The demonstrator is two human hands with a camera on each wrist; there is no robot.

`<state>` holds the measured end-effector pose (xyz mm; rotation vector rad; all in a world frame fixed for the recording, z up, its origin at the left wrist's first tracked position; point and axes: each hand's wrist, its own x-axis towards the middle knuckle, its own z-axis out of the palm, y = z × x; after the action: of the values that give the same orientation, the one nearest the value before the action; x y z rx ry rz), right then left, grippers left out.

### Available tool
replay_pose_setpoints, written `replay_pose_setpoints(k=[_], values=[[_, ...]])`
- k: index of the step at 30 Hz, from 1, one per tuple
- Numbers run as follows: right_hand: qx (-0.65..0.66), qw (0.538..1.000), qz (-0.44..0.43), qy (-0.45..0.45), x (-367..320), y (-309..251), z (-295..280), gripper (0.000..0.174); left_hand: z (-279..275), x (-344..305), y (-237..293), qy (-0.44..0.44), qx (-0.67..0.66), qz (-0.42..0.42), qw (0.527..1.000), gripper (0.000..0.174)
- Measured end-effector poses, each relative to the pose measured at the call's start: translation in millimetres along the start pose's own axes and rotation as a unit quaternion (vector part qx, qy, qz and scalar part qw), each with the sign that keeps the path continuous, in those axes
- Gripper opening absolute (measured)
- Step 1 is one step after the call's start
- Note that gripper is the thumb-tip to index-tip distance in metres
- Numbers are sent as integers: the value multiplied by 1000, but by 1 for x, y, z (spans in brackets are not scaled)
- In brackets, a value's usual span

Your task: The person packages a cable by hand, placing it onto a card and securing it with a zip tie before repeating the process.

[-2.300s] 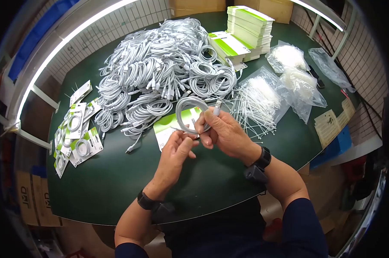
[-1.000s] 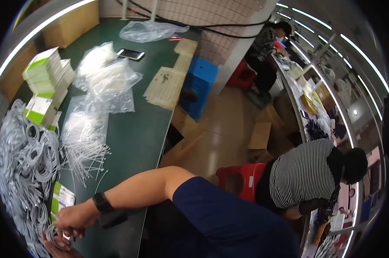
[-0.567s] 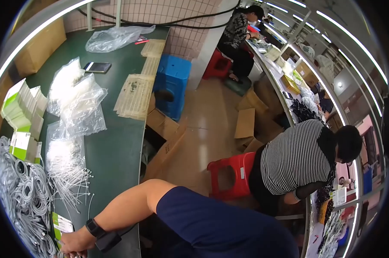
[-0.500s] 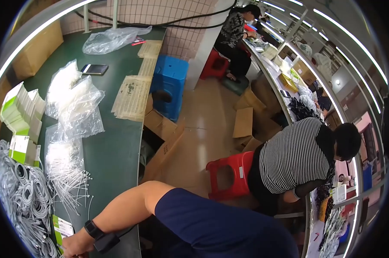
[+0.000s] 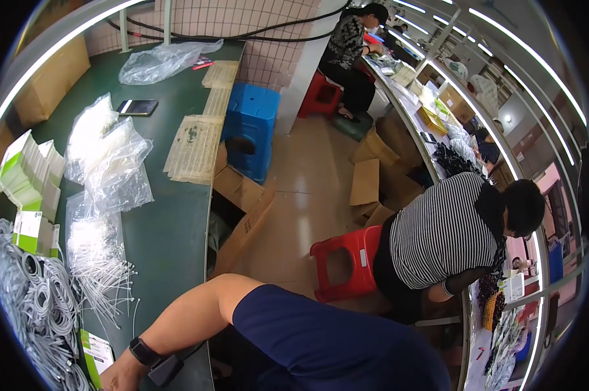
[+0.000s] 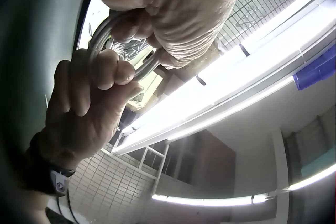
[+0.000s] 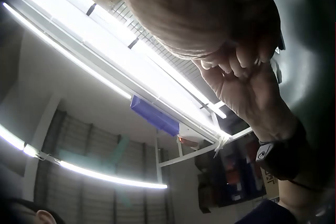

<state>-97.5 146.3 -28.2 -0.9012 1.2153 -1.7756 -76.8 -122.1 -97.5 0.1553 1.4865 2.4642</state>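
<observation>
A coiled grey-white USB cable [image 6: 147, 68] is held between both hands in the left wrist view. My left hand [image 6: 181, 11] curls its fingers round one side of the loop. On the other side my right hand [image 6: 84, 106] grips it, fingers bent over the cable. The head view has only part of the right hand [image 5: 118, 376], at the lower left edge; the left hand and the coil are outside it. A green and white card [image 5: 98, 354] lies beside the right hand. In the right wrist view the two hands meet, and the cable is hidden.
Piled cables [image 5: 30, 306] lie at the table's left, below stacked cards [image 5: 27, 169]. Cable ties [image 5: 102, 267], plastic bags [image 5: 112, 159] and a phone [image 5: 138, 107] are on the green table [image 5: 171, 254]. A seated person [image 5: 441, 228] and red stool [image 5: 350, 260] are to the right.
The head view has swung right, bringing the aisle and seated people into sight. Both hands have shifted to its lower left; the left hand and coil have gone out of that view.
</observation>
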Motion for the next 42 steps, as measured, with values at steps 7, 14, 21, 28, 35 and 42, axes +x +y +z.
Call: replay_pose_setpoints(k=[7,14,21,28,35,42], values=[[-29,996,-29,79,4,16,-4,41,40,-23,13,132,46,2,990,31],[57,980,98,162,-11,-24,-11,33,128,-22,24,333,257,293,859,62],[108,982,34,148,-15,-23,-16,35,181,-44,22,177,558,306,750,89],[61,989,52,125,-15,-26,-5,31,186,-31,7,158,538,306,769,92],[-176,941,-26,288,-14,-43,10,34,176,-31,7,127,587,288,746,87],[-156,949,-42,272,-16,-34,6,47,175,-32,11,134,620,304,711,82]])
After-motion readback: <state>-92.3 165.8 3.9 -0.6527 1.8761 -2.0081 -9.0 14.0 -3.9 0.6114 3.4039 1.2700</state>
